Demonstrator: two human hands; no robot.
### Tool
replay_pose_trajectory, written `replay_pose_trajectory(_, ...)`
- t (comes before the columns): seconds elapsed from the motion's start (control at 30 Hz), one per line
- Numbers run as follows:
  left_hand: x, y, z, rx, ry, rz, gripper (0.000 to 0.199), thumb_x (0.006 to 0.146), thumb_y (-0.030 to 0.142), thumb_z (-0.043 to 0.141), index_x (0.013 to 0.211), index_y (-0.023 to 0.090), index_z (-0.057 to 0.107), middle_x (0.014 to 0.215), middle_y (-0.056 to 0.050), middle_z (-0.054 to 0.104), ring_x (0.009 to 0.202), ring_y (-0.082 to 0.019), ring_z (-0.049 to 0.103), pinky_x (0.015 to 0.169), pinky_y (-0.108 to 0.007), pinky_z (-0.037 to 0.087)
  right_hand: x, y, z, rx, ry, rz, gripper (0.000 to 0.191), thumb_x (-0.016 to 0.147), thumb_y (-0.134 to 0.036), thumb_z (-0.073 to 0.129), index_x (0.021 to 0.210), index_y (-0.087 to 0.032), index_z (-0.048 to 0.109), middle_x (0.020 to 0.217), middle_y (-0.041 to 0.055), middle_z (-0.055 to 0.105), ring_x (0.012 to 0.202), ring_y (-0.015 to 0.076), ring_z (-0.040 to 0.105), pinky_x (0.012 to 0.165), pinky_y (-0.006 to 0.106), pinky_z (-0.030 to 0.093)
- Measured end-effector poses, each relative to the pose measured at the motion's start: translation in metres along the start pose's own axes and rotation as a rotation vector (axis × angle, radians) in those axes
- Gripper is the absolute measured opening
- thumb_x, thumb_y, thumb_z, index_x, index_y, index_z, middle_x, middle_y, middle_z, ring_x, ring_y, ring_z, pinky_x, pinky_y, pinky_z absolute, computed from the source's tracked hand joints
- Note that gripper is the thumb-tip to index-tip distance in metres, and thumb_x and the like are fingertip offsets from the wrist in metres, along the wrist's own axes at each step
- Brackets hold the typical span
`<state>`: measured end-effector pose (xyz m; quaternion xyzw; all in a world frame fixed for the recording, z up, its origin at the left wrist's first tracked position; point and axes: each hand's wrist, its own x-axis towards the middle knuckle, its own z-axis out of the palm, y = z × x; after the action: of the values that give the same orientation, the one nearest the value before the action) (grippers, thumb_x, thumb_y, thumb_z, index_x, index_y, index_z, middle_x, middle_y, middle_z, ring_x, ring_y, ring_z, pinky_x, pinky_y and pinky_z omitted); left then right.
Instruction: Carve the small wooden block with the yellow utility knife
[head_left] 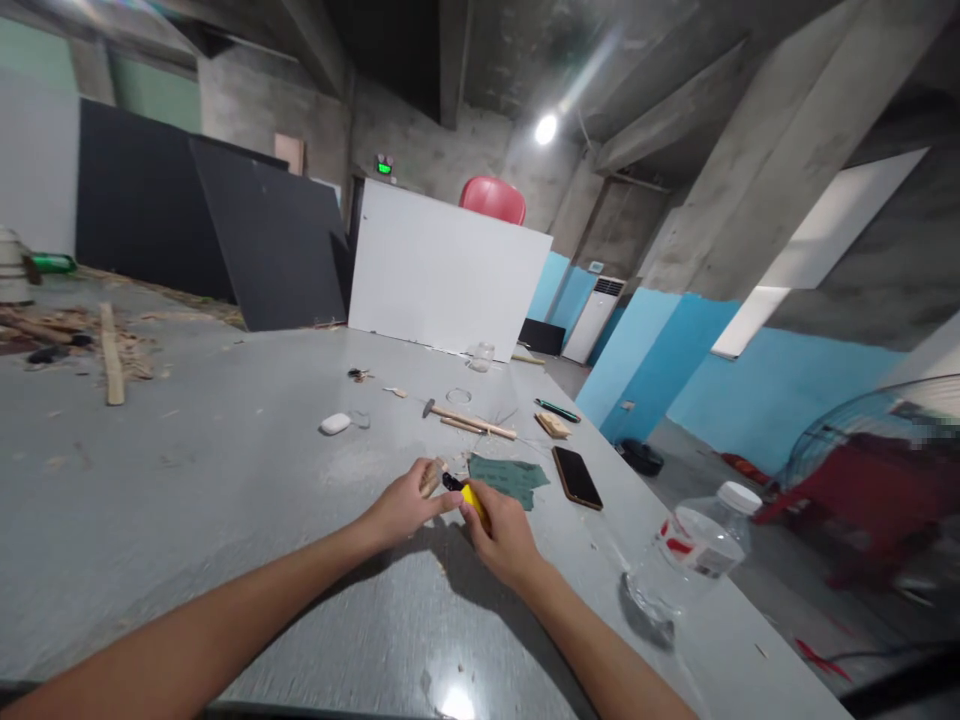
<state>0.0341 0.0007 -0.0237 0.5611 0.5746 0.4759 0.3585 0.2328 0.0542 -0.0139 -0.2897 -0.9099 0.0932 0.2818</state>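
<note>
My left hand (401, 503) is closed around a small piece of wood (431, 478), pale at its far end. In my right hand (501, 530) is a yellow and black tool (471, 498) that looks like a utility knife; its black end points at the wood, and any blade is too small to make out. The left thumb reaches across to the tool. Just beyond my right hand lies a torn sheet of green sandpaper (510, 480). Farther off, a small hammer (469, 418) with a wooden handle rests beside a thin stick.
To the right are a phone (577, 477), a wood block (553, 426), a teal pen-like item (557, 410) and a plastic bottle (694, 550) near the table edge. A white case (335, 424) and a glass jar (481, 357) stand beyond. Wood shavings (139, 350) lie far left.
</note>
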Motion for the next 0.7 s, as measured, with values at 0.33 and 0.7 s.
replay_pose_trajectory(0.33, -0.008, 0.007, -0.002, -0.09, -0.118, 0.104, 0.067, 0.082, 0.054, 0.076, 0.133, 0.021, 0.05, 0.121, -0.006, 0.066, 0.107, -0.023, 0.06, 0.094, -0.031, 0.044, -0.002, -0.001, -0.009, 0.106, -0.104, -0.049, 0.043, 0.105, -0.048, 0.039, 0.117, -0.016, 0.065, 0.09, 0.0073, 0.074, 0.079, 0.0183, 0.067, 0.072, 0.027, 0.04)
replay_pose_trajectory(0.7, -0.011, 0.014, -0.004, 0.146, -0.023, 0.05, 0.059, 0.08, 0.065, 0.072, 0.119, 0.021, 0.062, 0.101, -0.007, 0.073, 0.09, -0.026, 0.065, 0.079, -0.031, 0.042, -0.005, 0.004, -0.008, 0.014, -0.013, -0.061, 0.037, 0.103, -0.042, 0.044, 0.121, -0.017, 0.065, 0.102, 0.0101, 0.076, 0.089, 0.0213, 0.072, 0.076, 0.029, 0.048)
